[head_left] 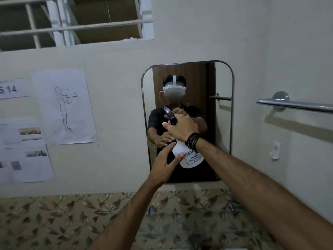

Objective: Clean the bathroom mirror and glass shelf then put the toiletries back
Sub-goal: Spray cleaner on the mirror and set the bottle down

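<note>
Head view: both forearms reach forward and up over the leaf-patterned tile band (pixel 54 219). Left hand (pixel 163 164) has its fingers curled against the lower side of the white spray bottle (pixel 185 156), steadying the body. Right hand (pixel 182 127), black cords (pixel 191 141) at the wrist, grips round the bottle's neck under the black trigger head (pixel 170 115). Bottle is held upright in the air, just before the lower half of the mirror (pixel 222 123). Mirror is wall-mounted with rounded top corners. Towel rail (pixel 295 104) to its right; paper sheets (pixel 63 105) on the wall to its left; barred window (pixel 72 20) above.
</note>
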